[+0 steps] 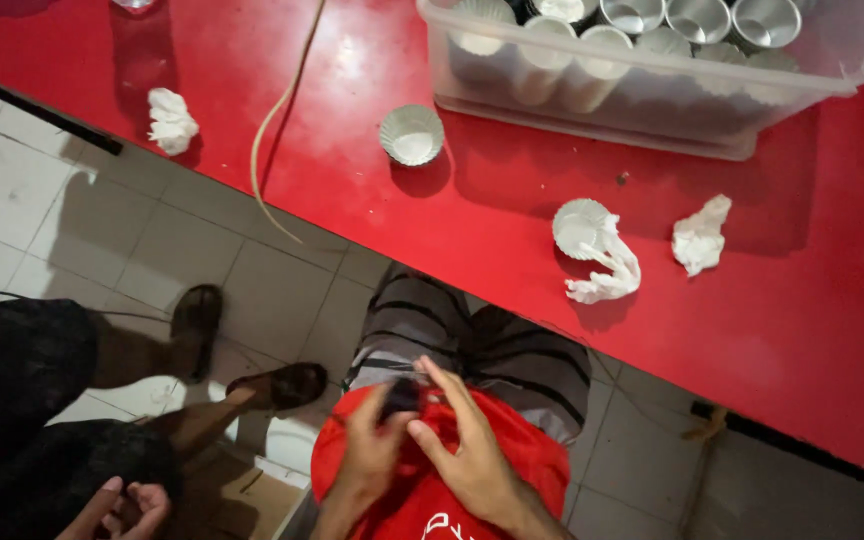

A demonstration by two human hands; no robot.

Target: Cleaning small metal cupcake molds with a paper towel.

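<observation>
My left hand (370, 445) and my right hand (464, 448) are together in my lap, over my red shirt (422, 500) and striped shorts (512, 360). Both pinch a small dark object (402, 397) between their fingertips; what it is cannot be made out. The red table (812, 330) stands beyond my knees, out of touch of either hand.
On the table are a clear plastic bin (652, 100) of metal cups and paper liners, two loose fluted paper liners (412, 135) (580, 226), crumpled tissues (171, 121) (700, 238) and a thin cord (277, 110). Another person's sandalled feet (197, 325) and hands (122, 510) are at lower left, over tiled floor.
</observation>
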